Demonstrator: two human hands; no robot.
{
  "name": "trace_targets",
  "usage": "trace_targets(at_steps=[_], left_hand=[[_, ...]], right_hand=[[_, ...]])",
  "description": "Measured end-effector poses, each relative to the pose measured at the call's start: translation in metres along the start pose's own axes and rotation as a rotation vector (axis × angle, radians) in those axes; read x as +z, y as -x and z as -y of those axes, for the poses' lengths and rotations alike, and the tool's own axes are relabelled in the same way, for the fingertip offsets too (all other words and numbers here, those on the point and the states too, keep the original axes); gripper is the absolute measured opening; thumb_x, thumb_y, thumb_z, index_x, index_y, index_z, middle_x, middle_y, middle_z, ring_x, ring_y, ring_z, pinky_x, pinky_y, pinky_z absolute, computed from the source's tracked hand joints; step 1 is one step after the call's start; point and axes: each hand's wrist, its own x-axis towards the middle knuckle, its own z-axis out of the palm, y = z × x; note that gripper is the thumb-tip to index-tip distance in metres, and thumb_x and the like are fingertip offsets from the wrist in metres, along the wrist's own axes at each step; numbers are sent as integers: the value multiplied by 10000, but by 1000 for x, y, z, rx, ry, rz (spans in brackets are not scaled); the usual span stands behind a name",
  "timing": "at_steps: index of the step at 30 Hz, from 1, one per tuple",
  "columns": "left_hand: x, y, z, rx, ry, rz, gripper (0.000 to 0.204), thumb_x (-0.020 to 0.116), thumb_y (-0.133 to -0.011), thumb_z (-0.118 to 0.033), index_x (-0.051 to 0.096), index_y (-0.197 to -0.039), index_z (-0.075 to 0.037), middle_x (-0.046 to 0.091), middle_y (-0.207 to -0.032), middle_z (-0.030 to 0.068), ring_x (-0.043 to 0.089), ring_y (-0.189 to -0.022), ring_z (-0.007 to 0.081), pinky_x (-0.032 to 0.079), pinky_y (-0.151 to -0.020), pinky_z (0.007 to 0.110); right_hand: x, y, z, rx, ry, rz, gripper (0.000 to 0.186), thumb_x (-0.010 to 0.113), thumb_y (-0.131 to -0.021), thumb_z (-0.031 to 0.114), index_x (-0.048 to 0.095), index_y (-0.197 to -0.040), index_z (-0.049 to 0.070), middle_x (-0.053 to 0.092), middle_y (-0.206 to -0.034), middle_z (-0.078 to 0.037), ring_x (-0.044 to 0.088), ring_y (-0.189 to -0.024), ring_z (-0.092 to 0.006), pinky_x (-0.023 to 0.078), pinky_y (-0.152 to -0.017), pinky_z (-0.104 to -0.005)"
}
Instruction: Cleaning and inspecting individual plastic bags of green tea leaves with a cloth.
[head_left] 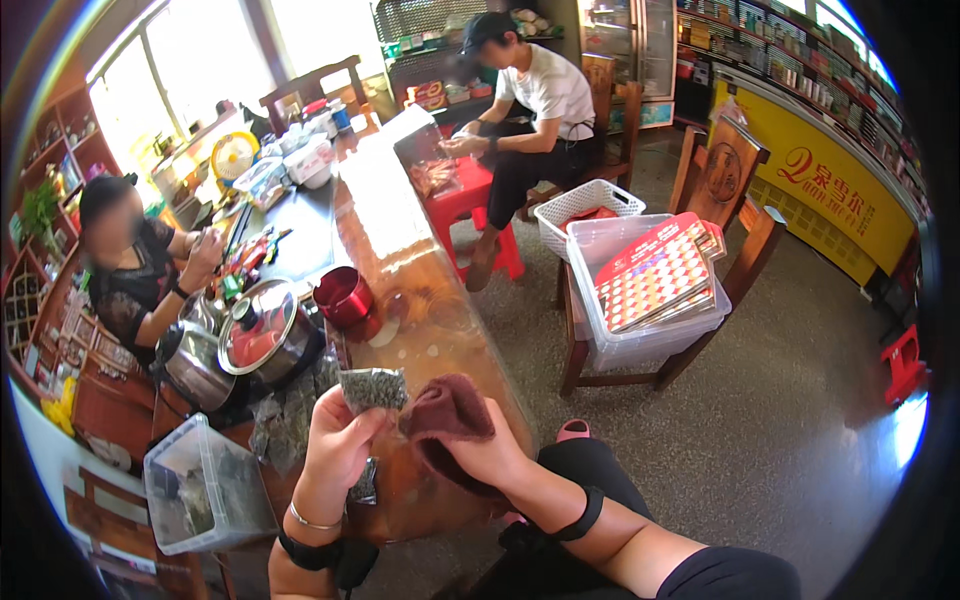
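Note:
My left hand is closed on a small clear packet of dark, grainy contents, held up over the table's near end. Close beside it, my right hand grips a maroon cloth, bunched up like a small pouch; its fingers are partly hidden by the cloth. The packet and the cloth nearly meet; whether they touch I cannot tell. Another dark packet lies on the wooden table by my left wrist. More dark packets are heaped left of my left hand.
A clear bin stands at the left. A lidded steel pot and a red pot sit ahead. Right of the table, a chair bears a plastic box of red patterned cards. Two people sit working, one at left, one beyond.

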Motion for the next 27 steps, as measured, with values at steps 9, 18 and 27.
trace_targets(at_steps=[9,18,27], left_hand=[[-7,3,-4,-9,35,29,171,595,-758,-21,573,-927,-7,597,-827,27,526,-689,62,418,-602,193],[-2,0,-6,-130,-221,127,199,589,-768,-31,583,-959,25,597,-868,11,525,-762,47,435,-682,192],[-4,1,-8,-186,-219,187,231,600,-776,-51,571,-990,33,595,-882,11,518,-800,42,435,-718,196]], right_hand=[[4,5,3,109,-370,-120,299,534,-746,50,490,-1036,-2,554,-963,-71,526,-881,-120,426,-769,-274],[3,0,7,88,-183,-71,353,633,-704,41,490,-1025,8,549,-921,-47,519,-859,-110,437,-744,-265],[2,-3,4,58,-183,-220,305,480,-810,111,458,-1093,0,527,-1025,-70,501,-931,-140,399,-810,-258]])
